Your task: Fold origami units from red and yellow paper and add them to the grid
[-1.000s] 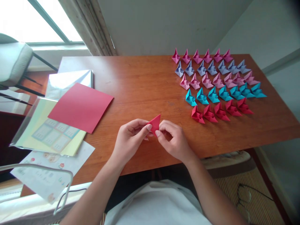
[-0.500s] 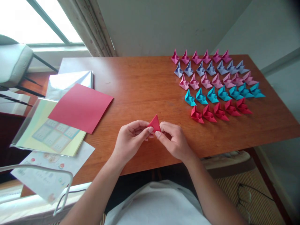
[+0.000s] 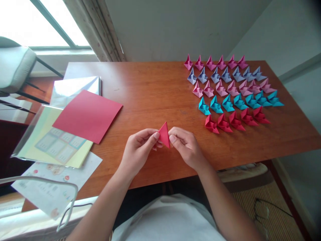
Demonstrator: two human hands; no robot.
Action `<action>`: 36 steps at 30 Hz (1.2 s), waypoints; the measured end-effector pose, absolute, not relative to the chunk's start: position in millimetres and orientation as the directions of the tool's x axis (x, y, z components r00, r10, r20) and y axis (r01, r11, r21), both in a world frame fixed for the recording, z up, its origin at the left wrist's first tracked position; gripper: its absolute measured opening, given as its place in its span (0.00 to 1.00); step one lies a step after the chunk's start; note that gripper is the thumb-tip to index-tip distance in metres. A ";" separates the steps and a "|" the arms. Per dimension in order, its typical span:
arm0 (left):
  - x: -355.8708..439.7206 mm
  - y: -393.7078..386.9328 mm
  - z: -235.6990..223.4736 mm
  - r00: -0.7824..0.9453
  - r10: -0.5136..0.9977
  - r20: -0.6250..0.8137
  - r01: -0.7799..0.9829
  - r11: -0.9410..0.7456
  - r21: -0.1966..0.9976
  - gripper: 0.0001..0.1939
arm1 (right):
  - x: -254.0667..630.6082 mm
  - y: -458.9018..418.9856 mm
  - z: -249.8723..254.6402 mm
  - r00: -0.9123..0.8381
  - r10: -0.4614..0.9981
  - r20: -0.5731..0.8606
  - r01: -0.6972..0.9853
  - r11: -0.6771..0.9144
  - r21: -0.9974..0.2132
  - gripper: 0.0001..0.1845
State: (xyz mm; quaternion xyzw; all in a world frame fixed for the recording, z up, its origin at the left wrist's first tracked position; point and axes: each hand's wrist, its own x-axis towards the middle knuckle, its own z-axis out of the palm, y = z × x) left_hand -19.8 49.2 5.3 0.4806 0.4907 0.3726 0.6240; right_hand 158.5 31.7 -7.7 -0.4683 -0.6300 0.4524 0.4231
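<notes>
A small piece of red origami paper (image 3: 164, 135), folded into a triangle with its tip pointing away from me, is held up over the near part of the table. My left hand (image 3: 141, 145) pinches its left corner between thumb and fingers. At its right edge, my right hand (image 3: 186, 145) is closed, thumb against curled fingers. The fingers behind the paper are partly hidden. To the right stand rows of folded paper figures: red (image 3: 235, 122), turquoise (image 3: 228, 104), light pink (image 3: 232, 88), lavender (image 3: 226, 75) and magenta (image 3: 221, 62).
On the left of the wooden table (image 3: 145, 90) lie a large red sheet (image 3: 87, 115), a silvery packet (image 3: 75, 87), a yellow paper pack (image 3: 82, 157) and a white printed sheet (image 3: 87, 170). A curved white metal bar (image 3: 57, 182) crosses the lower left. A chair (image 3: 17, 67) stands beyond.
The folded red paper has turned between my hands and now shows a taller triangle. My right thumb has shifted from its bottom corner up to its right edge.
</notes>
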 end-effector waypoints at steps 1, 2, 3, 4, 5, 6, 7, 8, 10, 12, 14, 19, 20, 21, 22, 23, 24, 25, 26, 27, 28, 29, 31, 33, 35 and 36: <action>-19.9 48.8 4.7 0.239 0.939 -0.248 0.012 0.252 0.968 0.13 | 158.6 31.2 -8.1 -0.196 0.974 0.111 0.211 0.153 -0.965 0.15; -20.0 48.3 3.8 0.235 0.943 -0.237 0.022 0.239 0.971 0.12 | 158.4 30.9 -8.7 -0.186 0.976 0.117 0.220 0.157 -0.963 0.13; -20.1 47.7 2.5 0.226 0.949 -0.219 0.038 0.216 0.976 0.12 | 158.0 30.9 -9.4 -0.176 0.977 0.122 0.229 0.161 -0.960 0.12; -20.2 47.1 0.9 0.215 0.958 -0.189 0.062 0.180 0.982 0.11 | 157.3 30.9 -10.2 -0.168 0.978 0.127 0.240 0.165 -0.957 0.10; -20.3 46.5 -0.7 0.201 0.969 -0.144 0.100 0.126 0.987 0.11 | 156.6 31.1 -11.0 -0.159 0.979 0.132 0.252 0.169 -0.953 0.09; -20.3 45.9 -2.4 0.188 0.979 -0.084 0.155 0.055 0.986 0.10 | 155.8 31.4 -12.0 -0.148 0.979 0.137 0.264 0.173 -0.949 0.08; -20.3 45.4 -3.8 0.180 0.983 -0.018 0.225 -0.024 0.974 0.10 | 155.0 31.6 -13.1 -0.136 0.980 0.145 0.278 0.178 -0.944 0.08; -20.3 45.0 -5.0 0.179 0.983 0.049 0.301 -0.102 0.948 0.10 | 154.2 31.8 -14.3 -0.121 0.981 0.155 0.295 0.184 -0.938 0.07; -20.1 44.3 -6.6 0.192 0.970 0.149 0.429 -0.220 0.876 0.12 | 152.7 31.8 -16.9 -0.094 0.981 0.172 0.336 0.194 -0.921 0.07; -19.8 43.5 -7.7 0.227 0.955 0.190 0.491 -0.281 0.825 0.14 | 151.4 31.2 -19.9 -0.074 0.981 0.182 0.377 0.196 -0.905 0.07; -19.2 42.4 -9.3 0.279 0.938 0.203 0.516 -0.325 0.792 0.16 | 150.5 30.1 -22.9 -0.055 0.980 0.193 0.408 0.199 -0.891 0.11; -17.2 39.0 -13.6 0.407 0.892 0.195 0.575 -0.417 0.704 0.21 | 151.3 27.2 -27.1 -0.023 0.977 0.212 0.419 0.202 -0.886 0.09; -16.8 38.7 -13.7 0.430 0.883 0.188 0.579 -0.430 0.693 0.22 | 151.8 26.7 -27.2 -0.009 0.978 0.207 0.415 0.192 -0.889 0.08; -16.4 38.5 -13.5 0.447 0.876 0.181 0.584 -0.439 0.683 0.23 | 152.2 26.4 -27.0 0.004 0.978 0.206 0.416 0.186 -0.890 0.08; -16.1 38.5 -13.1 0.456 0.873 0.175 0.590 -0.444 0.675 0.24 | 152.5 26.3 -26.6 0.015 0.978 0.209 0.423 0.184 -0.887 0.08; -15.9 38.7 -12.5 0.458 0.873 0.170 0.596 -0.443 0.669 0.24 | 152.6 26.2 -26.1 0.022 0.976 0.216 0.435 0.185 -0.881 0.07; -15.7 39.0 -11.9 0.455 0.875 0.168 0.602 -0.441 0.666 0.23 | 152.7 26.2 -25.4 0.023 0.973 0.228 0.450 0.194 -0.872 0.07; -15.7 39.3 -11.4 0.451 0.877 0.166 0.606 -0.437 0.665 0.23 | 152.6 26.4 -24.7 0.019 0.970 0.242 0.462 0.206 -0.862 0.08; -15.8 39.6 -11.0 0.445 0.880 0.165 0.608 -0.432 0.666 0.23 | 152.5 26.6 -23.8 0.007 0.967 0.255 0.472 0.221 -0.853 0.08; -15.9 39.8 -10.9 0.436 0.884 0.169 0.610 -0.428 0.667 0.22 | 152.3 26.9 -23.0 -0.012 0.964 0.264 0.479 0.238 -0.845 0.10; -16.2 39.9 -10.9 0.423 0.889 0.177 0.613 -0.425 0.667 0.22 | 152.1 27.2 -22.1 -0.035 0.961 0.274 0.483 0.257 -0.837 0.12; -16.5 40.0 -11.2 0.409 0.893 0.189 0.616 -0.423 0.665 0.23 | 151.9 27.4 -21.5 -0.058 0.957 0.285 0.486 0.276 -0.829 0.13; -17.4 40.0 -12.1 0.390 0.894 0.220 0.622 -0.432 0.652 0.23 | 151.6 28.0 -20.9 -0.088 0.947 0.308 0.495 0.309 -0.812 0.16; -18.2 40.0 -13.3 0.394 0.885 0.247 0.626 -0.455 0.633 0.24 | 151.2 28.3 -21.4 -0.090 0.941 0.325 0.503 0.325 -0.801 0.16; -18.7 39.9 -14.1 0.407 0.876 0.258 0.625 -0.473 0.621 0.26 | 151.0 28.5 -22.3 -0.088 0.939 0.331 0.504 0.329 -0.798 0.16; -18.9 39.8 -14.3 0.410 0.875 0.257 0.625 -0.475 0.619 0.26 | 150.9 28.4 -22.7 -0.089 0.939 0.333 0.504 0.330 -0.798 0.15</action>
